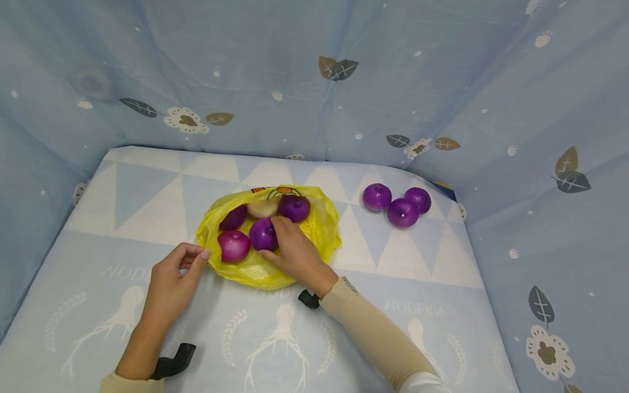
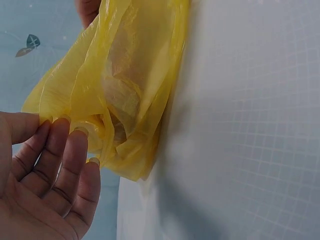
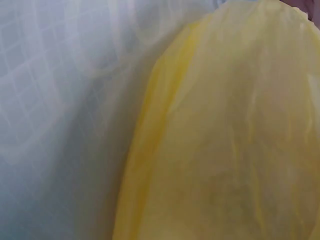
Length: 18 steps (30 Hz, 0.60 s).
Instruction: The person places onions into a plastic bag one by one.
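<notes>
A yellow plastic bag (image 1: 267, 277) lies open on the table with several onions inside. My left hand (image 1: 172, 284) pinches the bag's left rim between thumb and fingers, which the left wrist view shows close up at the yellow film. Reaching into the bag's mouth, my right hand (image 1: 300, 251) grips a purple onion (image 1: 262, 234) with thumb and fingers. Around it in the bag are a pinkish-purple onion (image 1: 233, 246), a dark purple onion (image 1: 233, 217), a pale onion (image 1: 263, 208) and another purple onion (image 1: 294, 208). In the right wrist view the bag's side hides the right hand.
Three purple onions sit close together at the table's back right, among them the front one (image 1: 403, 213). A patterned cloth covers the table (image 1: 383, 273). Blue printed curtains (image 1: 275, 120) hang behind and at both sides. Black straps (image 1: 177, 360) are at the wrists.
</notes>
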Tool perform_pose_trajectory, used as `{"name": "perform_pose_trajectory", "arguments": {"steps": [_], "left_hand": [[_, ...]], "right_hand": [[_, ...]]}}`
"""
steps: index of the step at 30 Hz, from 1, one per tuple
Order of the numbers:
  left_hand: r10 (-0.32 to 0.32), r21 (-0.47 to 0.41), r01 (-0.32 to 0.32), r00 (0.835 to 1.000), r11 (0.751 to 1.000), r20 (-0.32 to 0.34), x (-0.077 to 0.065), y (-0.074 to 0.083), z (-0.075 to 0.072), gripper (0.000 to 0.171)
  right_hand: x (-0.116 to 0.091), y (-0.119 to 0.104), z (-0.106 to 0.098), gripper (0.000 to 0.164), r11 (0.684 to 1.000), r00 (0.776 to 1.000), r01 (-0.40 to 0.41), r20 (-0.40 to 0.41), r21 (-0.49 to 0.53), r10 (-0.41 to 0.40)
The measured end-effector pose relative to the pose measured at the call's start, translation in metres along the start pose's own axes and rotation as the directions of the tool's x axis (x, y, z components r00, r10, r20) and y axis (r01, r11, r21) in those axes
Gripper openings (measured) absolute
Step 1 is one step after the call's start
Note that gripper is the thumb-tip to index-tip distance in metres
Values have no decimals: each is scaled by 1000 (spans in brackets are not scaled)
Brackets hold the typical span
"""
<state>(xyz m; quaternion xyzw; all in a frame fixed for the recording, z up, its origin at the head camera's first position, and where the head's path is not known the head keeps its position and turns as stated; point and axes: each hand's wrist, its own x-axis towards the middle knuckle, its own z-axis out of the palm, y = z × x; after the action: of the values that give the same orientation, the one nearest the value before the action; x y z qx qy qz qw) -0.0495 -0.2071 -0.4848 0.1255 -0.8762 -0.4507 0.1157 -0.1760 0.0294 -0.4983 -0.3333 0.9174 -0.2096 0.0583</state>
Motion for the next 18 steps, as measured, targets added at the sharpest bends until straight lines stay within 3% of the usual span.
{"name": "perform_pose_trajectory", "arguments": {"steps": [18], "left_hand": [[3,11,-3,1000,1000,0,3,1,-3,21]], "right_hand": [[1,-1,-1,89,1000,1000,0,-6,14,0]]}}
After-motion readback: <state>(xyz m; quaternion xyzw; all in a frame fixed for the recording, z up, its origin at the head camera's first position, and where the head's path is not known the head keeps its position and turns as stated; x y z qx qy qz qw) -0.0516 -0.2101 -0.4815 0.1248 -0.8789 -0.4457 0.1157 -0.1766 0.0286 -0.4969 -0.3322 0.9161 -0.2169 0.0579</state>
